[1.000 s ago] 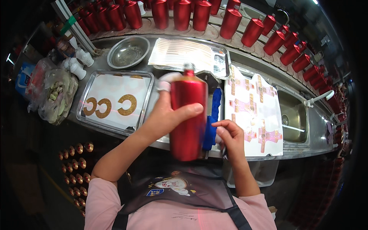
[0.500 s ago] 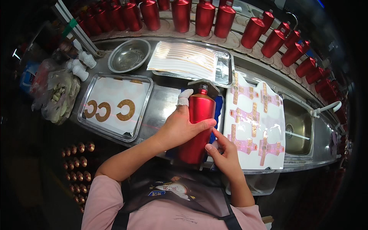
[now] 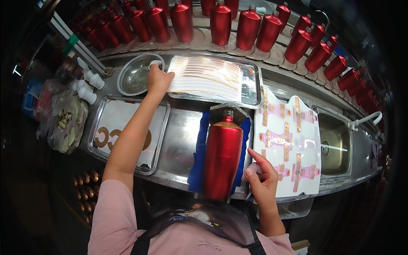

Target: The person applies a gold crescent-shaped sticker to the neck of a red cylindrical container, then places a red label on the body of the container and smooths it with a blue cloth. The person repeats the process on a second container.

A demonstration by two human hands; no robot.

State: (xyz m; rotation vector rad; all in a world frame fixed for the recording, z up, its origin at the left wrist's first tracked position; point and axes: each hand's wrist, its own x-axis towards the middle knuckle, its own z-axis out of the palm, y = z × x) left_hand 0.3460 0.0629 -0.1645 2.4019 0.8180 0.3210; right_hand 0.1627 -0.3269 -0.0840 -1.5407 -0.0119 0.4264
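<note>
A red metallic bottle (image 3: 222,159) lies tilted in a holder lined with blue cloth (image 3: 197,158), its neck toward the far side. A gold band rings its shoulder. My left hand (image 3: 159,81) has let go of it and is at the right rim of a metal bowl (image 3: 135,77), thumb apart and a white-covered finger over the bowl. My right hand (image 3: 264,183) is just right of the bottle, apart from it. Its index finger points out, and the other fingers curl around something I cannot make out; a dark edge shows below them.
Beyond the holder, a metal tray (image 3: 250,100) bears a sheet of gold strips (image 3: 206,76). Gold C-shaped pieces lie in a left tray (image 3: 163,127). Pink-and-gold decals (image 3: 278,138) lie right, beside a sink (image 3: 333,165). Several red bottles (image 3: 247,29) line a conveyor behind.
My left hand has left the bottle and moved far left to the bowl. My right hand has drawn back slightly from the bottle's side. The bottles on the conveyor have shifted.
</note>
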